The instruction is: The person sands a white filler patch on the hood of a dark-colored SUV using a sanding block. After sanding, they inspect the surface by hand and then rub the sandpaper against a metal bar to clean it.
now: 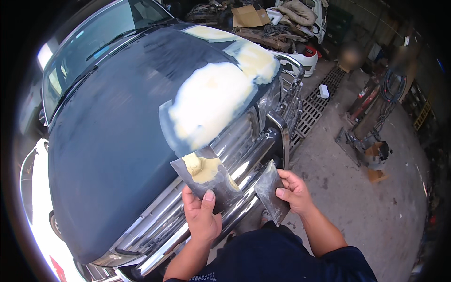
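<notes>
My left hand (203, 217) grips a dark flat filler board (211, 195), thumb on top and fingers beneath. A lump of yellowish body filler (192, 163) sits near the board's far left corner, with a smear spread beside it. In my right hand (295, 190) is a grey, filler-streaked spreader (271, 193), pinched between thumb and fingers and held apart from the board. Beyond both hands lies the dark car hood (112, 136). Its front edge carries a broad pale filler patch (211, 101), and a yellower patch (256, 61) adjoins it farther off.
A chrome grille and bull bar (282, 131) run along the car's front, close to my hands. To the right are a floor grate (317, 103), a white block (324, 91) and a stand with cables (366, 113). Car parts and a cardboard box (250, 17) are piled behind.
</notes>
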Motion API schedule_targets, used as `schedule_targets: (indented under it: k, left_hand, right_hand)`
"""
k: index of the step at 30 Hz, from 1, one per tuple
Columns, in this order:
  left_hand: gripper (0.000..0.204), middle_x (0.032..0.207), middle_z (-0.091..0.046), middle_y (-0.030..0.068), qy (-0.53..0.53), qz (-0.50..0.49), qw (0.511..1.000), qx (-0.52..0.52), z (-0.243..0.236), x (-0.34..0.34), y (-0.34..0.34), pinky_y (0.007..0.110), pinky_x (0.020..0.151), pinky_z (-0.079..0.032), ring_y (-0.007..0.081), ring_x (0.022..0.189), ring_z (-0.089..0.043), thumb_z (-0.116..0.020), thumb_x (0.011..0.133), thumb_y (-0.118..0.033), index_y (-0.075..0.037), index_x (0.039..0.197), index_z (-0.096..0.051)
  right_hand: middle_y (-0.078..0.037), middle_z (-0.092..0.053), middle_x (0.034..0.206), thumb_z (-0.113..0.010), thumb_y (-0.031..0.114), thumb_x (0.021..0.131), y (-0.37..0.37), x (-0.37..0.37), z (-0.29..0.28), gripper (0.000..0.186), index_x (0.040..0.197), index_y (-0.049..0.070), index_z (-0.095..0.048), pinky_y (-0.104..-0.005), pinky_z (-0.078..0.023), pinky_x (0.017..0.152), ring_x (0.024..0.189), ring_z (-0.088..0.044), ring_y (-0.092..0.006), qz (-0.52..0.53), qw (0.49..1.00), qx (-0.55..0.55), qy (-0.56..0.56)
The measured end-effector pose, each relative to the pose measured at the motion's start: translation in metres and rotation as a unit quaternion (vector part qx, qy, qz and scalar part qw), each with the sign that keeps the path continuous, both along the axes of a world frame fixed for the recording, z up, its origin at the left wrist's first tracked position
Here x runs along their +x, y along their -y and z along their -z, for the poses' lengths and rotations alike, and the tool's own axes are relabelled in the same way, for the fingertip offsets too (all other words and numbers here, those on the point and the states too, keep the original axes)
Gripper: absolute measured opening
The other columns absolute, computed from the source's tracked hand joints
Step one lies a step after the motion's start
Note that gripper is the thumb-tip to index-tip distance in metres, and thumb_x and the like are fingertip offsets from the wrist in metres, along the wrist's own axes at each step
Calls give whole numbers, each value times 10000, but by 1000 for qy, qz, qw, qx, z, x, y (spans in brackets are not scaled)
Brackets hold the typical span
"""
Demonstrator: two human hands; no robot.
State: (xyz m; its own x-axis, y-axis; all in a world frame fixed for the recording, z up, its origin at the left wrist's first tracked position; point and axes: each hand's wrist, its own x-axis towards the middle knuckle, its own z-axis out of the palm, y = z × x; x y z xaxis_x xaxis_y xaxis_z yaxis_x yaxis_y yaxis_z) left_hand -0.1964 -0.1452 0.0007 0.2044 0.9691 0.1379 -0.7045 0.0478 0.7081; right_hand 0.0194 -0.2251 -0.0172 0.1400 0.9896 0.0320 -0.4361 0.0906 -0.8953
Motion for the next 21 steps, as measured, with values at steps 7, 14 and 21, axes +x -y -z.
schedule_targets:
  k: [7, 14, 21]
  left_hand:
    - [491, 1389, -443, 118, 15, 39, 992, 117, -5, 49, 44, 395, 1094, -311, 214, 1285, -429, -490, 952, -3, -32, 1409, -313]
    - [431, 1382, -467, 94, -226, 127, 940, 224, 8, 101, 98, 324, 1057, -311, 174, 1264, -424, -459, 969, -28, 8, 1393, -391]
    - [363, 1207, -531, 143, -374, 138, 894, 205, 0, 144, 155, 316, 966, -380, 237, 1098, -513, -463, 983, -100, 27, 1324, -467]
  right_hand:
    - [-109, -610, 1174, -658, 48, 878, 33, 9, 16, 593, 1402, -35, -392, -244, -427, 903, 1044, -563, -104, 23, 982, 67, 177]
    - [-137, -556, 1287, -678, 30, 858, 79, 81, 34, 596, 1383, -63, -412, -265, -388, 985, 1160, -521, -133, 39, 986, 90, 138]
    - [-160, -502, 1357, -625, -27, 877, 114, 123, 34, 599, 1409, -77, -353, -286, -366, 1029, 1228, -493, -164, -47, 995, 88, 12]
